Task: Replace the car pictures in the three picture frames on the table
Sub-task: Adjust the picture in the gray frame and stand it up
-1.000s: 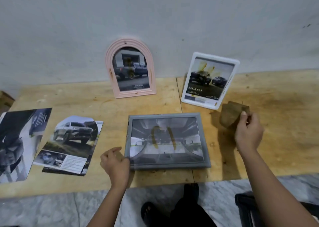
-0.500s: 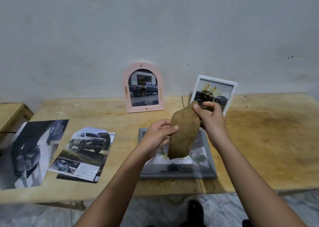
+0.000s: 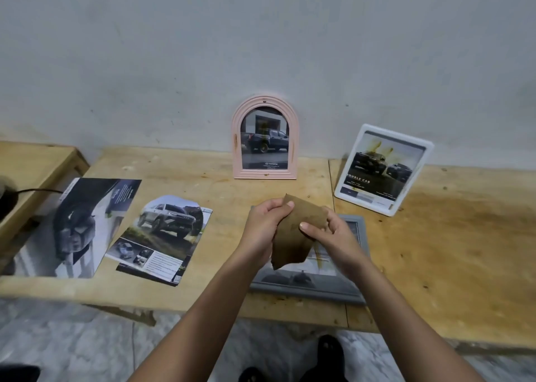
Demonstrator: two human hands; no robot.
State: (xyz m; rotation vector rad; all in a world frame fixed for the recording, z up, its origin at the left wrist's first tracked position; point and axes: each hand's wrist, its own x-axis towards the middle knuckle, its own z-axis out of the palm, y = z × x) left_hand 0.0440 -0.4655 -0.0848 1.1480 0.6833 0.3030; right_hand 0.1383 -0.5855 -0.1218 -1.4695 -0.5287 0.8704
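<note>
Both hands hold a brown cloth above the table. My left hand pinches its upper left edge and my right hand grips its right side. Beneath them a grey picture frame lies flat, partly hidden, with yellowish streaks on its glass. A pink arched frame with a dark pickup picture leans on the wall. At the right a white frame with a two-car picture, also streaked yellow, stands tilted. Two loose car pictures lie at the left: a white SUV sheet and a dark one.
The wooden table ends in a front edge just below the grey frame. A lower wooden surface with a black cable sits at the far left. The grey wall runs right behind the frames. My feet show on the marble floor below.
My right hand brought the cloth from the right side of the table to above the grey frame. My left hand left the frame's edge and took hold of the cloth too.
</note>
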